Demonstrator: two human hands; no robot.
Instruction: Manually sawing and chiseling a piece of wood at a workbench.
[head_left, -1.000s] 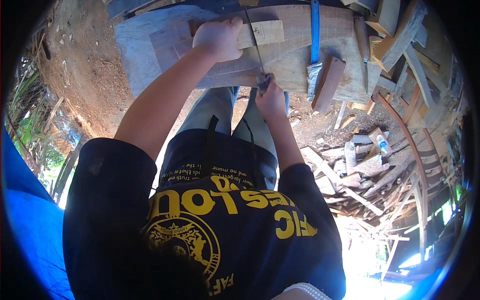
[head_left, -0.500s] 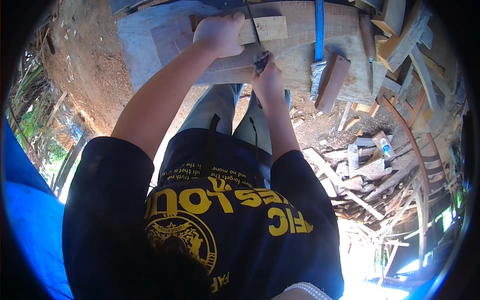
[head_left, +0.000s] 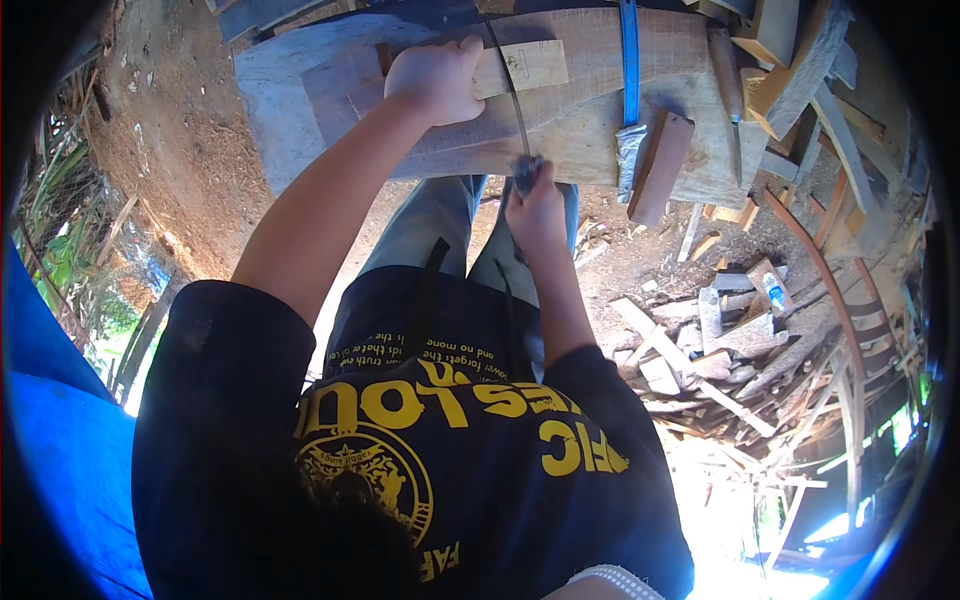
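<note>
The left hand (head_left: 435,82), nearer, clasps the wooden strip (head_left: 540,66) toward the workbench (head_left: 590,140)'s far edge; the right hand (head_left: 537,208), off the near edge, clenches the handsaw (head_left: 514,97) crosswise to the strip's long axis

Large yellow block lettering (head_left: 432,407) crosses the black cloth shirt (head_left: 560,530), with smaller yellow text lines (head_left: 430,350) near its hem and a round yellow emblem (head_left: 398,480). Dark marks (head_left: 521,68) on the pale flat wooden piece (head_left: 548,66) cannot be read.

Head-worn fisheye view, steeply downward past the near torso (head_left: 490,460) to the bench (head_left: 580,135).
</note>
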